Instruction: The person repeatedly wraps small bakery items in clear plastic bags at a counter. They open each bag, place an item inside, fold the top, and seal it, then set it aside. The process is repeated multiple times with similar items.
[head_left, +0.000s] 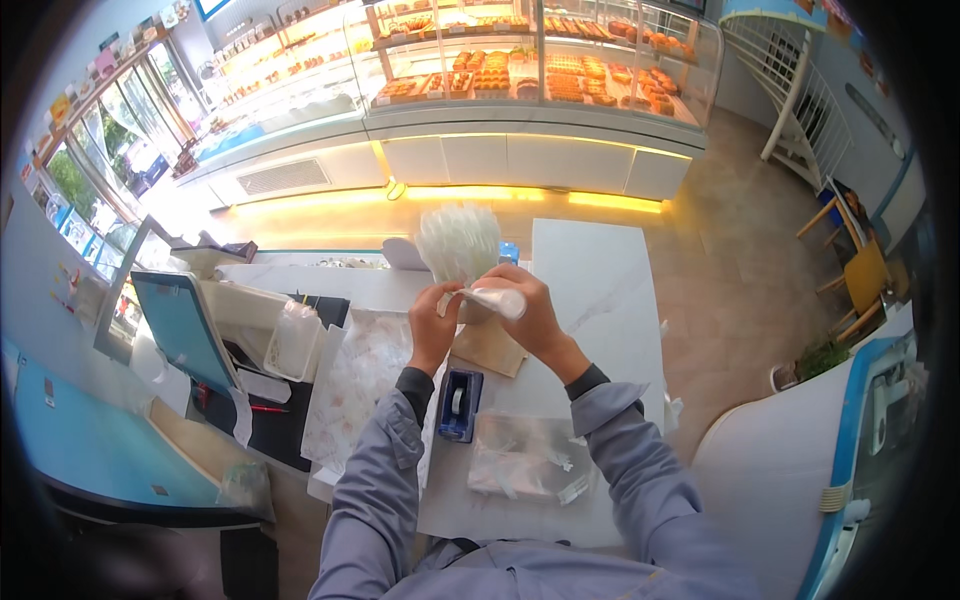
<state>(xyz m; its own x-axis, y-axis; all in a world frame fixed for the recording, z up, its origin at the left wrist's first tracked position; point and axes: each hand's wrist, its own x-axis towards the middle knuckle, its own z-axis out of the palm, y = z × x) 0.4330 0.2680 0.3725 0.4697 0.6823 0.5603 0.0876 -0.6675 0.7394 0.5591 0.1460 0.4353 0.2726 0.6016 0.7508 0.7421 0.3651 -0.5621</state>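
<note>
Above the counter, my left hand (435, 326) pinches the end of a small whitish, translucent rolled item (499, 301), perhaps plastic. My right hand (532, 315) grips the same item around its middle, its rounded end pointing right. Just beyond both hands stands a bunch of clear plastic sleeves or bags (459, 240); its base is partly hidden by my fingers. A brown paper sheet or bag (489, 346) lies beneath my hands. Nearer to me are a blue tape dispenser (460, 405) and a stack of clear plastic bags (529, 457).
The white marble-look counter (600, 300) extends right. Patterned paper sheets (360, 382) lie left, beside a white plastic basket (291, 356) and a monitor (184, 330). A red pen (268, 409) rests on a black mat. Across the floor stands a glass bakery display case (525, 124).
</note>
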